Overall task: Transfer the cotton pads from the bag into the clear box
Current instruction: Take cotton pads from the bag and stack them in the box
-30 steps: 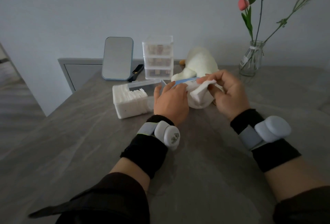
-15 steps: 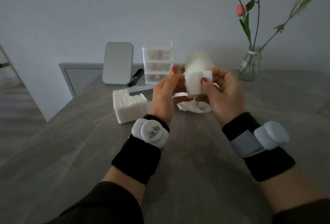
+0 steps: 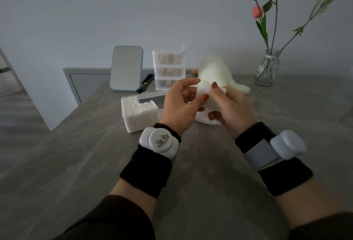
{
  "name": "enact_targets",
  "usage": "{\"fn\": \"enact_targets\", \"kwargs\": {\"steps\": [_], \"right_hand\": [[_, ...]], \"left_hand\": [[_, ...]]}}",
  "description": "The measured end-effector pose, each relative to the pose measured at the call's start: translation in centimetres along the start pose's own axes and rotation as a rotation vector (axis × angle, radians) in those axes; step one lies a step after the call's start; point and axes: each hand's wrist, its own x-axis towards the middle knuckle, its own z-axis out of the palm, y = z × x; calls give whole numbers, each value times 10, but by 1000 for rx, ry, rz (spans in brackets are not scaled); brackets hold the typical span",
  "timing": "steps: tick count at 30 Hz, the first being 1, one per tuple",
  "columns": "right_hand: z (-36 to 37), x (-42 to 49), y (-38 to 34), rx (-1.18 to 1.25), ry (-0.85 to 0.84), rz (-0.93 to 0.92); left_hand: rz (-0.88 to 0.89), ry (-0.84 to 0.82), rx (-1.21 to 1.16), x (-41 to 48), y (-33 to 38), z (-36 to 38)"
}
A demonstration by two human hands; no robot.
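I see the left hand (image 3: 181, 104) and right hand (image 3: 232, 109) both pinching a stack of cotton pads (image 3: 204, 91) above the bag (image 3: 205, 121); the clear box (image 3: 140, 115) sits near the left edge of the surface (image 3: 76, 153).

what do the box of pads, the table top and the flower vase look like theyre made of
Box: clear glossy plastic by the look; the white pads show through its wall.
Table top: grey with pale veins and a dull sheen, so stone or a stone-look laminate; cannot tell which.
Vase: probably clear glass; the stems show through it and it catches highlights.
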Motion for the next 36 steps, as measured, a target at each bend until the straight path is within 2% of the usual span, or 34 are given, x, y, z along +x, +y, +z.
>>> {"fn": "enact_targets", "kwargs": {"steps": [4,6,9,11,13,15,19,23,25,28,32,36], "right_hand": [[-1,0,2,92,36,31],[2,0,5,32,75,13],[5,-1,9,-233,162,-217],[9,-4,9,-361,145,-411],[14,-9,7,-425,90,-560],[18,-14,7,-437,49,-626],[22,-14,8,-378,12,-585],[27,-18,0,-203,25,-401],[30,-20,-2,-232,74,-339],[31,-19,1,-345,174,-378],[27,-11,5,-354,245,-384],[25,-7,9,-311,260,-320]], "left_hand": [[47,-28,-14,-1,-4,1],[9,-32,-37,0,-7,1],[-150,-10,-188,1,-3,4],[-266,16,-306,3,1,4],[-274,17,-296,4,3,3],[-226,29,-214,3,3,3],[-83,180,-7,0,3,5],[69,206,133,1,-1,7],[141,194,248,-1,-2,9],[233,237,404,-3,-5,11],[169,235,388,2,-7,11],[-21,207,124,3,-7,11]]}}
